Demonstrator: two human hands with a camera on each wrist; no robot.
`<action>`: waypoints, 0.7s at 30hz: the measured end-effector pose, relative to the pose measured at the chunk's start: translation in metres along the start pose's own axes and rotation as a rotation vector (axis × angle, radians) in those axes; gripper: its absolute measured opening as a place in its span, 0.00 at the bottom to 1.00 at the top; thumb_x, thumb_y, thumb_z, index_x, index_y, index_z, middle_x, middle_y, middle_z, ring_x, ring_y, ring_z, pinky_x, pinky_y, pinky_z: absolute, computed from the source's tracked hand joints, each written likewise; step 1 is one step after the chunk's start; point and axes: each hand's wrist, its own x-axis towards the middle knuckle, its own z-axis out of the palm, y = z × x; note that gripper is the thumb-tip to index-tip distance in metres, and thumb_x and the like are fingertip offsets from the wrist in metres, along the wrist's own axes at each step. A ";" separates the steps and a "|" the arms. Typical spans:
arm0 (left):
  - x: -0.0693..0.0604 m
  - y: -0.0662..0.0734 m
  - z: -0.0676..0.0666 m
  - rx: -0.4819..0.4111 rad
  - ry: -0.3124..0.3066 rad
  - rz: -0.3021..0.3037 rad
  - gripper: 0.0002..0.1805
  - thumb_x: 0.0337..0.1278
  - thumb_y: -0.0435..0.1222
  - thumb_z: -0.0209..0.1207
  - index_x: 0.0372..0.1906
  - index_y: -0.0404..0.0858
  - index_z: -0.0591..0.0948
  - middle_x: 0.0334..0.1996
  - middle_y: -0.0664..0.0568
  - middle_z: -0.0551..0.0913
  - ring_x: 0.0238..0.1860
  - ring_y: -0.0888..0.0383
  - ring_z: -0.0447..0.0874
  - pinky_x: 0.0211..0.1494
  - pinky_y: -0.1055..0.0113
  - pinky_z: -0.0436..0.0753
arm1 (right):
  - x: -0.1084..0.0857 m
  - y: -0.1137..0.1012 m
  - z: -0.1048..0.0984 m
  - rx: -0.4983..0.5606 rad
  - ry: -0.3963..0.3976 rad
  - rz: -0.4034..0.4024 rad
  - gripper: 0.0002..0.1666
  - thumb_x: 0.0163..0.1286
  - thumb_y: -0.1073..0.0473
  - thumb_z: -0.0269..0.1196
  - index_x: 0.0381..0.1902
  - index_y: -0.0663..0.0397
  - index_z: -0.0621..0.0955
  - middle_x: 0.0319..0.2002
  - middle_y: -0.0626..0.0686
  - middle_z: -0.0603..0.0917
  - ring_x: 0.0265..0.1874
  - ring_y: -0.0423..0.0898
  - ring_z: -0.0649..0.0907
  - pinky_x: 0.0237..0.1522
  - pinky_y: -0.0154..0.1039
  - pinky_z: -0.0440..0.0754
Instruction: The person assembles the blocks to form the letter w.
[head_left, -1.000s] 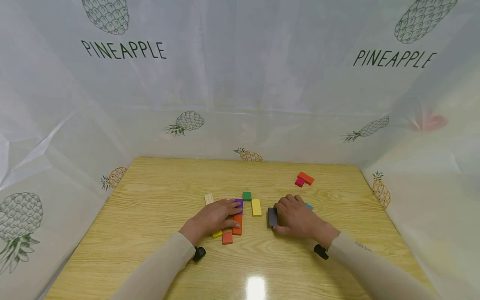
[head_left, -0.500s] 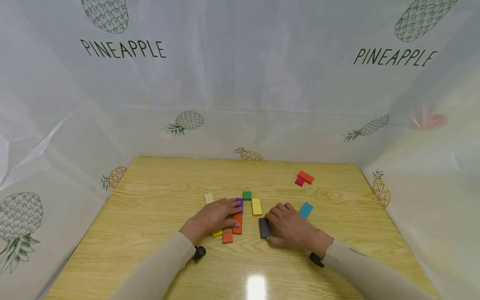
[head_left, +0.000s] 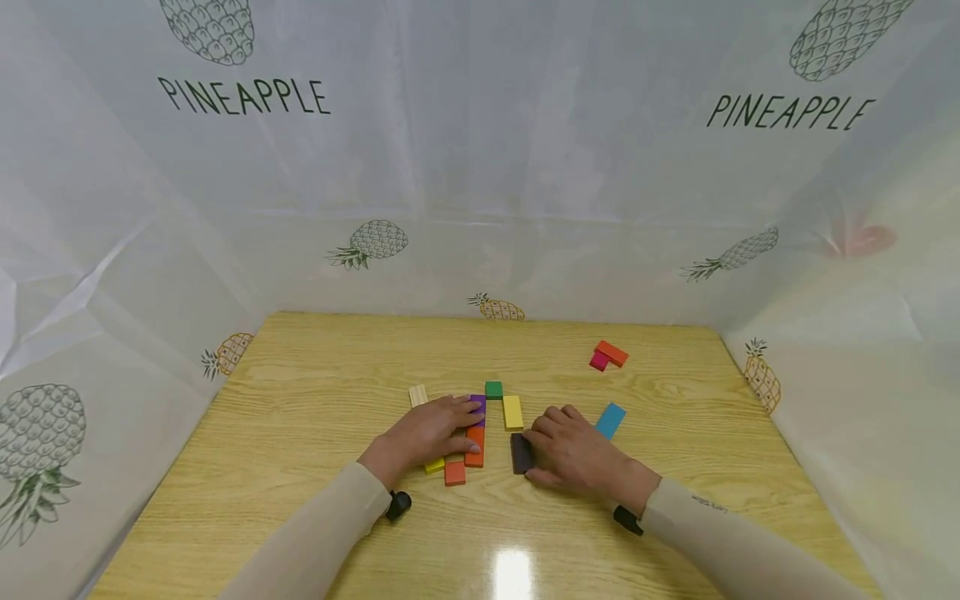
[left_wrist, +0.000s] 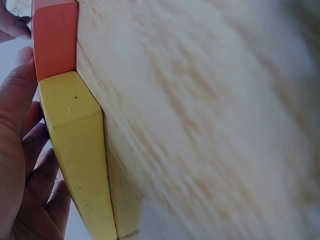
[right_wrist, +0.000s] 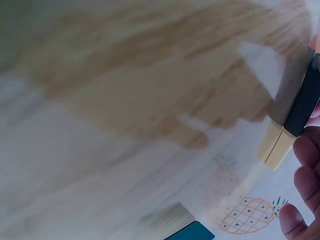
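Blk block (head_left: 521, 454) slid twd L hand (head_left: 427, 432), R hand (head_left: 573, 452) pinching, L relaxed on blocks (head_left: 476, 434)

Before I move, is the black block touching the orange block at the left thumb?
Apart: the head view shows bare tabletop between the black block and orange block.

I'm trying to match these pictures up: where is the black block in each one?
Head: the black block is in the lower half, slightly right of centre, held by the right hand.
Left wrist: not in it.
Right wrist: the black block is at the right edge.
Landmark shared by head and right wrist: the blue block, at the bottom edge in the right wrist view.
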 end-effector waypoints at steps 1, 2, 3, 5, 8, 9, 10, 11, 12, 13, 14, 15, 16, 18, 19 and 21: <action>0.000 0.000 0.000 -0.001 0.000 0.000 0.37 0.74 0.59 0.57 0.79 0.45 0.72 0.81 0.51 0.66 0.82 0.49 0.62 0.84 0.51 0.64 | 0.001 0.000 0.000 -0.003 0.000 -0.001 0.36 0.73 0.30 0.64 0.62 0.52 0.85 0.51 0.47 0.85 0.51 0.47 0.79 0.56 0.48 0.79; 0.000 0.000 0.000 -0.002 -0.001 -0.001 0.37 0.74 0.59 0.57 0.79 0.46 0.72 0.81 0.51 0.66 0.82 0.49 0.62 0.84 0.51 0.64 | 0.001 -0.001 0.000 -0.005 0.004 -0.002 0.36 0.73 0.30 0.64 0.62 0.52 0.86 0.51 0.47 0.85 0.51 0.47 0.79 0.55 0.48 0.79; 0.000 -0.001 0.001 -0.001 -0.002 -0.001 0.37 0.74 0.59 0.57 0.79 0.46 0.72 0.81 0.51 0.66 0.82 0.49 0.61 0.84 0.52 0.63 | 0.002 -0.001 0.000 -0.010 0.005 -0.002 0.36 0.73 0.30 0.64 0.61 0.51 0.86 0.50 0.47 0.85 0.51 0.47 0.79 0.55 0.48 0.79; 0.000 -0.001 0.001 0.002 -0.005 0.000 0.37 0.74 0.59 0.57 0.79 0.46 0.71 0.81 0.51 0.65 0.83 0.49 0.61 0.84 0.52 0.63 | 0.004 -0.002 0.000 -0.017 0.011 -0.004 0.35 0.73 0.30 0.64 0.61 0.51 0.86 0.50 0.46 0.85 0.52 0.47 0.79 0.55 0.48 0.80; 0.000 -0.002 0.002 0.004 -0.002 0.005 0.37 0.74 0.59 0.57 0.79 0.46 0.71 0.82 0.51 0.65 0.83 0.50 0.61 0.84 0.52 0.63 | 0.006 -0.002 0.000 -0.021 0.013 -0.004 0.35 0.73 0.30 0.64 0.61 0.50 0.87 0.50 0.46 0.85 0.52 0.47 0.80 0.55 0.48 0.80; 0.000 -0.002 0.002 0.003 0.000 0.007 0.37 0.74 0.59 0.57 0.79 0.46 0.71 0.81 0.52 0.65 0.83 0.50 0.61 0.84 0.52 0.63 | 0.007 -0.002 0.000 -0.022 0.012 -0.004 0.34 0.73 0.30 0.64 0.61 0.50 0.87 0.50 0.46 0.85 0.52 0.46 0.80 0.55 0.48 0.80; 0.000 -0.002 0.002 0.001 0.002 0.009 0.37 0.74 0.59 0.57 0.79 0.46 0.71 0.81 0.52 0.65 0.82 0.50 0.61 0.84 0.52 0.63 | 0.007 -0.002 0.000 -0.022 0.014 -0.006 0.34 0.73 0.30 0.64 0.61 0.50 0.87 0.51 0.46 0.85 0.52 0.46 0.80 0.55 0.48 0.80; 0.000 -0.002 0.001 -0.002 0.003 0.009 0.37 0.74 0.59 0.57 0.79 0.46 0.71 0.81 0.52 0.65 0.82 0.50 0.61 0.84 0.52 0.64 | 0.008 -0.002 0.000 -0.023 0.016 -0.007 0.34 0.73 0.30 0.64 0.61 0.49 0.87 0.51 0.46 0.85 0.52 0.46 0.80 0.55 0.48 0.80; 0.000 -0.002 0.001 -0.004 0.004 0.010 0.37 0.74 0.59 0.57 0.79 0.46 0.71 0.81 0.52 0.65 0.82 0.50 0.61 0.84 0.52 0.64 | 0.008 -0.002 0.000 -0.022 0.015 -0.007 0.34 0.73 0.31 0.64 0.61 0.49 0.87 0.51 0.46 0.85 0.52 0.46 0.79 0.55 0.47 0.80; 0.000 -0.002 0.001 -0.006 0.005 0.010 0.37 0.74 0.59 0.57 0.79 0.46 0.72 0.81 0.52 0.65 0.82 0.49 0.61 0.84 0.51 0.64 | 0.008 -0.002 0.000 -0.023 0.018 -0.009 0.34 0.73 0.31 0.64 0.61 0.49 0.87 0.50 0.46 0.85 0.52 0.46 0.79 0.54 0.47 0.80; 0.000 -0.002 0.001 -0.008 0.005 0.010 0.37 0.74 0.59 0.57 0.79 0.46 0.72 0.81 0.52 0.65 0.82 0.49 0.61 0.84 0.51 0.64 | 0.009 -0.002 0.000 -0.023 0.020 -0.010 0.34 0.73 0.31 0.64 0.61 0.49 0.87 0.50 0.46 0.85 0.52 0.46 0.79 0.54 0.47 0.80; 0.000 -0.002 0.001 -0.010 0.005 0.010 0.37 0.74 0.59 0.57 0.79 0.46 0.72 0.81 0.52 0.65 0.82 0.49 0.62 0.84 0.51 0.64 | 0.009 -0.002 0.001 -0.028 0.022 -0.012 0.34 0.73 0.31 0.65 0.61 0.49 0.87 0.50 0.46 0.85 0.51 0.46 0.79 0.54 0.47 0.79; 0.000 -0.001 0.001 -0.011 0.005 0.009 0.37 0.74 0.59 0.57 0.79 0.46 0.72 0.81 0.52 0.65 0.82 0.49 0.62 0.84 0.51 0.64 | 0.009 -0.002 0.001 -0.031 0.026 -0.014 0.34 0.72 0.31 0.65 0.61 0.49 0.87 0.50 0.46 0.85 0.51 0.46 0.79 0.53 0.47 0.79; -0.001 -0.001 0.001 -0.010 0.002 0.007 0.37 0.74 0.59 0.57 0.79 0.46 0.72 0.82 0.53 0.65 0.82 0.49 0.61 0.84 0.51 0.64 | 0.010 -0.002 0.001 -0.036 0.029 -0.018 0.34 0.72 0.31 0.65 0.60 0.50 0.87 0.50 0.46 0.85 0.51 0.46 0.79 0.53 0.47 0.79; -0.001 -0.001 0.001 -0.011 0.002 0.006 0.37 0.74 0.59 0.57 0.79 0.46 0.72 0.82 0.53 0.65 0.82 0.49 0.61 0.84 0.51 0.64 | 0.010 -0.002 0.001 -0.039 0.031 -0.021 0.34 0.72 0.31 0.65 0.60 0.50 0.87 0.49 0.46 0.86 0.51 0.46 0.79 0.53 0.47 0.79; -0.001 -0.001 0.000 -0.010 0.002 0.005 0.37 0.74 0.59 0.57 0.79 0.46 0.72 0.82 0.53 0.65 0.82 0.49 0.61 0.84 0.51 0.64 | 0.010 -0.002 0.001 -0.047 0.030 -0.024 0.34 0.72 0.31 0.65 0.60 0.50 0.87 0.49 0.46 0.86 0.51 0.47 0.79 0.53 0.46 0.79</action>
